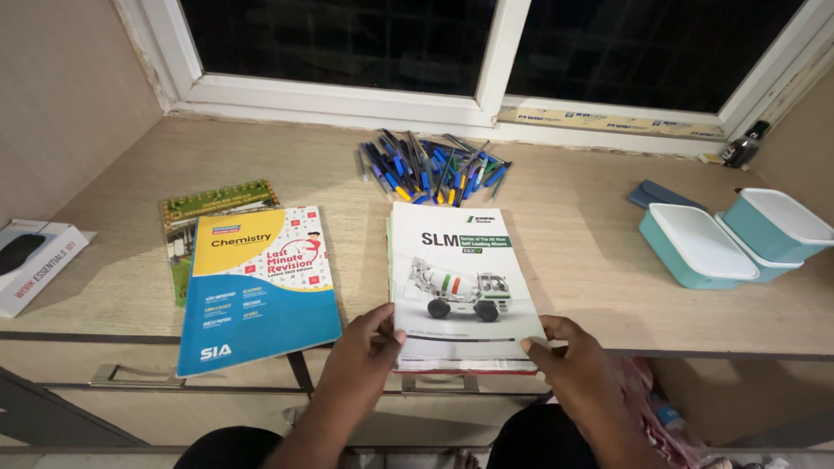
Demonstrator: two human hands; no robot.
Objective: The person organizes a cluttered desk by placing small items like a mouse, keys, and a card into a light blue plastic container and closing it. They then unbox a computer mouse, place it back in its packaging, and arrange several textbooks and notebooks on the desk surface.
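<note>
A white booklet with a picture of a concrete mixer truck lies on top of a small stack at the desk's front edge. My left hand grips the stack's near left corner, thumb on top. My right hand holds the near right corner in the same way. A yellow and blue book lies to the left, overlapping a green spiral-bound book. A heap of blue pens lies just behind the stack.
Two teal boxes with white lids sit at the right, a dark blue case behind them. A white box showing a computer mouse is at the left edge. A dark window runs along the back.
</note>
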